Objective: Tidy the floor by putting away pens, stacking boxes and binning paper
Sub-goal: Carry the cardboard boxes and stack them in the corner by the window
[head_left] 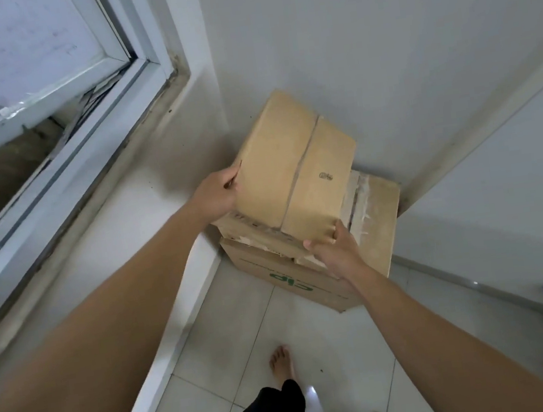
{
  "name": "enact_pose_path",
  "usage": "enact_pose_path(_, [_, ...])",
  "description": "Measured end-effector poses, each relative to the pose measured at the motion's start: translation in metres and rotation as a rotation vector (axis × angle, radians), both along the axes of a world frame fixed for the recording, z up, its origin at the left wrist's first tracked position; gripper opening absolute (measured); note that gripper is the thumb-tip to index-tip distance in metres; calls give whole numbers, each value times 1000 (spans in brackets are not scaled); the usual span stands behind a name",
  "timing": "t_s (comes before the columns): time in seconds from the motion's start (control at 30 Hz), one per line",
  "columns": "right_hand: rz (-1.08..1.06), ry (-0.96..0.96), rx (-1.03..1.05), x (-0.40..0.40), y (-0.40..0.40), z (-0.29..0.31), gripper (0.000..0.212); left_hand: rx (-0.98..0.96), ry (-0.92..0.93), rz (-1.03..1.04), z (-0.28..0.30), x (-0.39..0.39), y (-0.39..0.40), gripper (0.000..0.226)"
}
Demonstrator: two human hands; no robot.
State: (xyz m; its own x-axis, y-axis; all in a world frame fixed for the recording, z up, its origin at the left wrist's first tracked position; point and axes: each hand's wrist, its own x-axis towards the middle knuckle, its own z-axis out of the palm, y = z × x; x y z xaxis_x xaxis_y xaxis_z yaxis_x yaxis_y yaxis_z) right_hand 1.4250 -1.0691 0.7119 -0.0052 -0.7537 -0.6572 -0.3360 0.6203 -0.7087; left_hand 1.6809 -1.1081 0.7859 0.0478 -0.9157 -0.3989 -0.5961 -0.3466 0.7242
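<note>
Stack: we count two cardboard boxes in the room corner, against the white walls (379, 36)
Top box: plain brown carton (292, 168), flaps closed with a seam along its top, a small dark stamp on one flap; it rests tilted and skewed on the box below
Lower box: larger carton (376, 226) with green print on its front face, torn paper and tape on its top, standing on the tiled floor (247, 347)
Left hand: our left hand (216, 194) grips the top box at its left edge, fingers curled round it
Right hand: our right hand (334, 249) holds the near right corner of the top box, thumb on the flap
Ledge: white sill (127, 224) under a sliding window (42, 97), left of the stack
Foot: one bare foot (281, 363) on the tiles
</note>
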Motion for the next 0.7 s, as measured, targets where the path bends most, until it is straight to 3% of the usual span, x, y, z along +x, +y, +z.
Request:
enact_pose_path(0.1, [74, -2, -86, 4, -12, 6, 96, 35, -8, 121, -24, 18, -17, 47])
enact_pose_path(0.27, [250, 0, 4, 10, -21, -2, 106, 216, -18, 208, -45, 8, -10, 57])
enact_pose_path(0.5, [217, 12, -45, 17, -26, -9, 105, 9, 79, 301, -61, 16, -38, 64])
enact_pose_path(0.7, [377, 17, 12, 27, -33, -13, 112, 93, -13, 187, -78, 22, -53, 78])
